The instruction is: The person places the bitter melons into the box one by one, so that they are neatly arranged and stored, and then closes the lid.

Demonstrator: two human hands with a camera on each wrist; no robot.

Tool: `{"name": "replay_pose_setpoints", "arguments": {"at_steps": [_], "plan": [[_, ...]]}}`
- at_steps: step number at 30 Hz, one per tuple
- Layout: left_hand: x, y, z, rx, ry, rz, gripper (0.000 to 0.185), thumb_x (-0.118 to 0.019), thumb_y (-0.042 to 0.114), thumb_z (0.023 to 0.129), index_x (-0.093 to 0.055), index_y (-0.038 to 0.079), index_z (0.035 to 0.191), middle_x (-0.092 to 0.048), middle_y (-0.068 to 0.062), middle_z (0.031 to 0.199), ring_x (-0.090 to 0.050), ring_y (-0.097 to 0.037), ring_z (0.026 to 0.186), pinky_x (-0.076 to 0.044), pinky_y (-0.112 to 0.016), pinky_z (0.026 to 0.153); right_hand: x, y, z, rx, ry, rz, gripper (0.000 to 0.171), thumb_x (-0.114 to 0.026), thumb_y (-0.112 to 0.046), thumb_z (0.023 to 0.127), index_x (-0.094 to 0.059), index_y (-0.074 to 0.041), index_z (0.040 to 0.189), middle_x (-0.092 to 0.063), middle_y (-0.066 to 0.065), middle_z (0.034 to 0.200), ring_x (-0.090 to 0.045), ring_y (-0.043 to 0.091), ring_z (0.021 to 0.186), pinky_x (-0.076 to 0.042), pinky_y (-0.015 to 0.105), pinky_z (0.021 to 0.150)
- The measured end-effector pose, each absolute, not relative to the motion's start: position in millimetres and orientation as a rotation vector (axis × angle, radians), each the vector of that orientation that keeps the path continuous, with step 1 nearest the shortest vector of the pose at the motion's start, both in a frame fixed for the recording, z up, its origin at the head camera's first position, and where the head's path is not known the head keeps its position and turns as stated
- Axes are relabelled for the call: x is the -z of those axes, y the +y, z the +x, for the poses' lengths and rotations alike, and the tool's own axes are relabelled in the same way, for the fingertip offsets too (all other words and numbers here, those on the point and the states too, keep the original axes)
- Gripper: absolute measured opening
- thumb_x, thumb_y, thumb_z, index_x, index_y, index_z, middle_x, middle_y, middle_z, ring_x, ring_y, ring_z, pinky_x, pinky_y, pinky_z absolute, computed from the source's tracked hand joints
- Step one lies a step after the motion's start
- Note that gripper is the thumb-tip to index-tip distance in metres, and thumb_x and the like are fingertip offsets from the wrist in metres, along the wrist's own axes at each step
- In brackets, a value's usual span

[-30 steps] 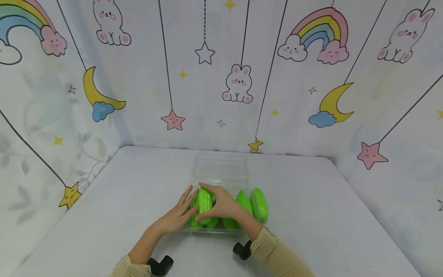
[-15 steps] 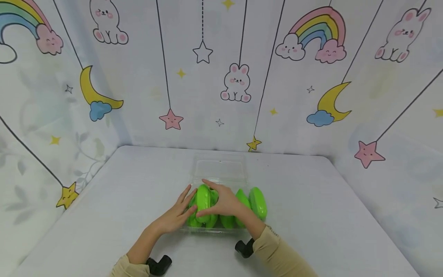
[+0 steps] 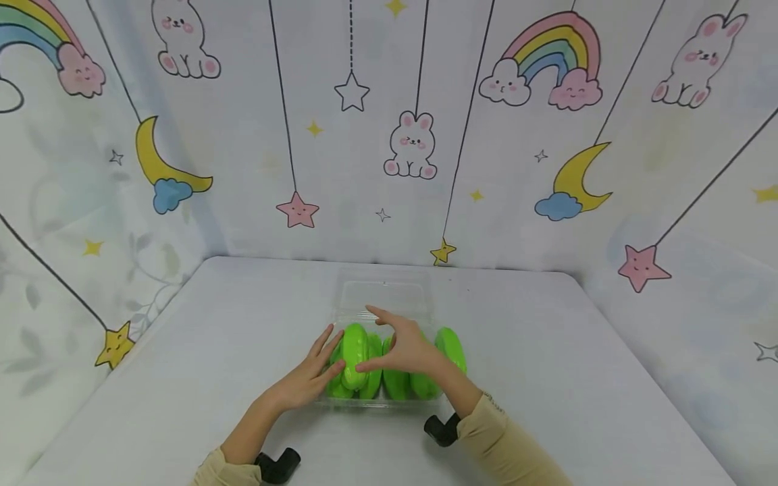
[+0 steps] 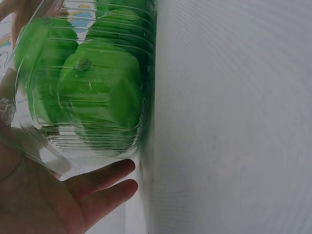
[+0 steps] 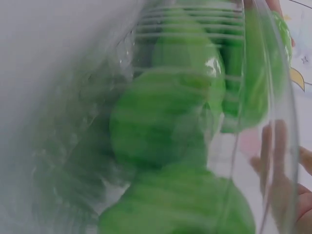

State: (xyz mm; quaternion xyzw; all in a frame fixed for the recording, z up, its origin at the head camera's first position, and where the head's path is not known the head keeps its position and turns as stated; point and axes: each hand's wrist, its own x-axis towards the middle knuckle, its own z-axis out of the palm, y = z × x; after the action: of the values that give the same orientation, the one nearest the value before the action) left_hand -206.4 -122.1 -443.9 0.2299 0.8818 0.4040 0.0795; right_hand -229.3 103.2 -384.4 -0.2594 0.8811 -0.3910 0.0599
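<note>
A clear plastic clamshell box [image 3: 383, 404] holds several glossy, bright green oblong pieces [image 3: 396, 385] that look like toy vegetables. One piece [image 3: 354, 358] lies on top at the box's left side. Fingers of my left hand [image 3: 306, 378] are spread along its left side, and the thumb reaches its lower part. Over the middle of the box is my right hand [image 3: 407, 347], thumb and fingers parted with nothing between them, its thumb tip near that top piece. In the left wrist view, the left hand [image 4: 44, 195] lies against the clear wall, with green pieces [image 4: 100, 87] behind it.
The box's clear lid [image 3: 384, 297] is folded back behind it. Another green piece [image 3: 451, 347] stands at the box's right end. Black wrist-worn devices [image 3: 278, 466] sit under both forearms on the white table [image 3: 547, 391]. A patterned cloth wall [image 3: 243, 155] rises behind.
My right hand has let go of the top green piece and drawn off to the right, its fingers spreading. The left hand stays beside the piece. The view has shifted slightly.
</note>
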Motion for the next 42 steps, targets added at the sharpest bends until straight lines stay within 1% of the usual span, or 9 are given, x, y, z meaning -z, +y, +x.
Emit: {"name": "replay_pose_setpoints", "arguments": {"at_steps": [4,8,13,17,23,29,33,37,42], "plan": [[445.0,-123.2,-206.7,-1.216,2.639,0.674,0.064,-0.039,0.037,0.098,-0.006,0.015,0.149,0.009,-0.011,0.152,-0.007,-0.041,0.135,-0.021,-0.064,0.097,381.4,110.4,-229.5,1.179,2.671,-0.795,0.096,-0.081,-0.043,0.064,-0.03,-0.026,0.144,-0.045,0.013,0.133,-0.054,0.01,0.051,-0.049,0.025,0.054],[444.7,-123.7,-206.7,-1.217,2.638,0.684,0.066,-0.041,0.037,0.098,-0.007,0.014,0.149,0.008,-0.011,0.152,-0.007,-0.041,0.135,-0.021,-0.064,0.098,377.0,119.0,-228.5,1.154,2.687,-0.809,0.096,-0.082,-0.042,0.064,-0.03,-0.025,0.144,-0.044,0.013,0.133,-0.055,0.011,0.053,-0.049,0.024,0.055],[443.3,-123.2,-206.8,-1.217,2.632,0.708,0.066,-0.041,0.038,0.097,-0.006,0.015,0.149,0.007,-0.011,0.152,-0.008,-0.041,0.135,-0.021,-0.064,0.097,369.8,132.0,-227.2,1.146,2.718,-0.837,0.096,-0.082,-0.041,0.064,-0.032,-0.023,0.143,-0.046,0.013,0.132,-0.057,0.013,0.057,-0.049,0.024,0.057],[443.5,-122.9,-206.6,-1.211,2.644,0.719,0.066,-0.042,0.037,0.097,-0.007,0.014,0.148,0.007,-0.013,0.152,-0.009,-0.041,0.135,-0.022,-0.064,0.098,364.7,142.5,-228.9,1.149,2.707,-0.837,0.095,-0.082,-0.042,0.064,-0.032,-0.026,0.143,-0.046,0.012,0.132,-0.059,0.012,0.06,-0.049,0.026,0.059],[443.4,-122.6,-205.9,-1.204,2.645,0.727,0.066,-0.042,0.036,0.098,-0.006,0.012,0.148,0.007,-0.014,0.152,-0.007,-0.041,0.135,-0.021,-0.063,0.098,365.7,160.3,-234.3,1.119,2.711,-0.804,0.094,-0.081,-0.044,0.064,-0.032,-0.027,0.143,-0.046,0.011,0.132,-0.058,0.01,0.064,-0.048,0.027,0.062],[441.6,-122.5,-205.5,-1.215,2.642,0.716,0.067,-0.042,0.037,0.098,-0.005,0.014,0.148,0.008,-0.013,0.152,-0.007,-0.041,0.135,-0.021,-0.063,0.098,364.2,177.5,-238.2,1.094,2.753,-0.818,0.095,-0.081,-0.044,0.063,-0.034,-0.024,0.142,-0.047,0.011,0.132,-0.057,0.009,0.067,-0.048,0.029,0.064],[441.7,-122.6,-205.6,-1.21,2.642,0.713,0.066,-0.041,0.037,0.098,-0.005,0.014,0.149,0.008,-0.013,0.152,-0.007,-0.04,0.135,-0.021,-0.063,0.098,365.6,189.3,-240.8,1.083,2.785,-0.82,0.097,-0.083,-0.045,0.06,-0.035,-0.023,0.142,-0.046,0.01,0.133,-0.058,0.008,0.067,-0.048,0.029,0.064],[442.7,-122.9,-206.0,-1.204,2.647,0.709,0.066,-0.041,0.037,0.098,-0.005,0.015,0.149,0.008,-0.012,0.152,-0.007,-0.041,0.135,-0.021,-0.063,0.098,365.6,200.0,-241.8,1.088,2.797,-0.817,0.097,-0.083,-0.044,0.059,-0.036,-0.021,0.141,-0.045,0.013,0.134,-0.058,0.01,0.068,-0.048,0.03,0.061],[443.4,-122.6,-206.0,-1.201,2.651,0.709,0.066,-0.041,0.037,0.098,-0.005,0.015,0.149,0.009,-0.012,0.152,-0.008,-0.041,0.135,-0.022,-0.063,0.098,362.6,210.9,-240.9,1.068,2.789,-0.759,0.097,-0.083,-0.044,0.059,-0.036,-0.023,0.141,-0.044,0.012,0.135,-0.058,0.012,0.07,-0.048,0.03,0.06]]}}
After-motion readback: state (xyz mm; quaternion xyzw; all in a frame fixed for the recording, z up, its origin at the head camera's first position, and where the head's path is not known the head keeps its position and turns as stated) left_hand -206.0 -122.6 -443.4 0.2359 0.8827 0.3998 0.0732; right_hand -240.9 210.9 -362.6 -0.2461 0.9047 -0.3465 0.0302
